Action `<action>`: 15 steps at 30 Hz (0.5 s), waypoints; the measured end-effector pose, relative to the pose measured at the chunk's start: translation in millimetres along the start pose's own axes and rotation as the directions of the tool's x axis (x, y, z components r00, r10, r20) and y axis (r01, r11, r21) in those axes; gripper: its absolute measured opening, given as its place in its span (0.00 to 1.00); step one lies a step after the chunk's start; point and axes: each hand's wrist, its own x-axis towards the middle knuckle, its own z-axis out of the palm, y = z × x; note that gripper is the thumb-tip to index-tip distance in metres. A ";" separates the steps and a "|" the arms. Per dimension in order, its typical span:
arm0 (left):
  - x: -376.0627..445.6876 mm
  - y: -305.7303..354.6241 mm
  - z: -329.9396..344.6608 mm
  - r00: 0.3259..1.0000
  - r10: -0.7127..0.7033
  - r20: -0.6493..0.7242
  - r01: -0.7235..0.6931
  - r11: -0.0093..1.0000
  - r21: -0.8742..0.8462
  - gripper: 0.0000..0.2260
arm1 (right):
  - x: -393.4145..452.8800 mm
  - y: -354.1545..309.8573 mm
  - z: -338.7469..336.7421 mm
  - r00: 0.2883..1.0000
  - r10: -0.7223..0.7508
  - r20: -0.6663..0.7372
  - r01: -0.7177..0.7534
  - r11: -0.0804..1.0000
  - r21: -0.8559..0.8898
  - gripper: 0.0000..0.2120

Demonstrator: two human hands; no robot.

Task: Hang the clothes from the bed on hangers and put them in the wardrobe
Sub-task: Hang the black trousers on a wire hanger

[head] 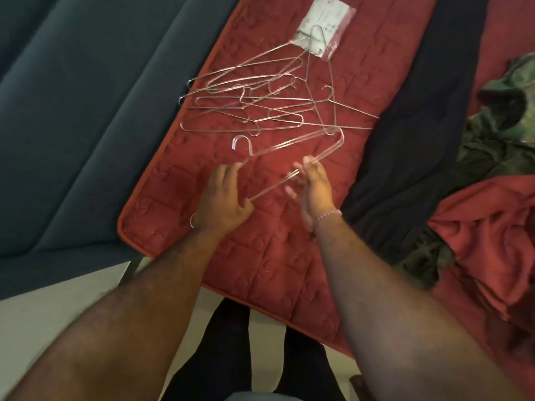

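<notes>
Two hands (pixel 223 198) (pixel 314 186) on wire hanger (pixel 292 147)

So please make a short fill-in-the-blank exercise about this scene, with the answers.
1. Both hands, left hand and right hand, hold a wire ____.
2. The pile of hangers lies on a ____ mattress.
3. A bracelet is on the ____ wrist.
4. The camouflage garment lies to the ____ of the hangers.

Answers: hanger; red; right; right

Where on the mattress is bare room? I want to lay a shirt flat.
Bare: the near end of the mattress, between the hands and its corner edge. Crowded: the hanger pile mid-mattress, and black cloth and heaped clothes along the right.
</notes>
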 end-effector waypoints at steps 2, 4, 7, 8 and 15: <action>-7.6 11.6 26.2 0.973 0.133 0.186 -0.157 0.981 0.118 0.38 | -10.4 12.7 -46.4 0.980 -0.014 -0.201 0.049 0.984 0.170 0.23; -17.9 32.4 59.0 0.921 0.216 0.324 -0.295 0.930 0.221 0.41 | -21.5 22.8 -100.4 0.886 -0.011 -0.463 0.158 0.947 0.280 0.27; -33.9 66.5 111.1 0.844 0.306 0.441 -0.414 0.894 0.172 0.43 | -43.0 41.2 -190.2 0.699 -0.064 -0.713 0.220 0.967 0.130 0.24; -38.8 78.4 129.0 0.820 0.323 0.472 -0.437 0.886 0.153 0.42 | -50.3 47.0 -222.0 0.658 -0.091 -0.748 0.200 0.978 0.057 0.19; -63.1 97.7 209.3 0.815 0.128 0.566 -0.301 0.927 0.223 0.32 | -59.8 83.1 -355.8 0.593 -0.071 -0.802 0.090 0.996 -0.021 0.10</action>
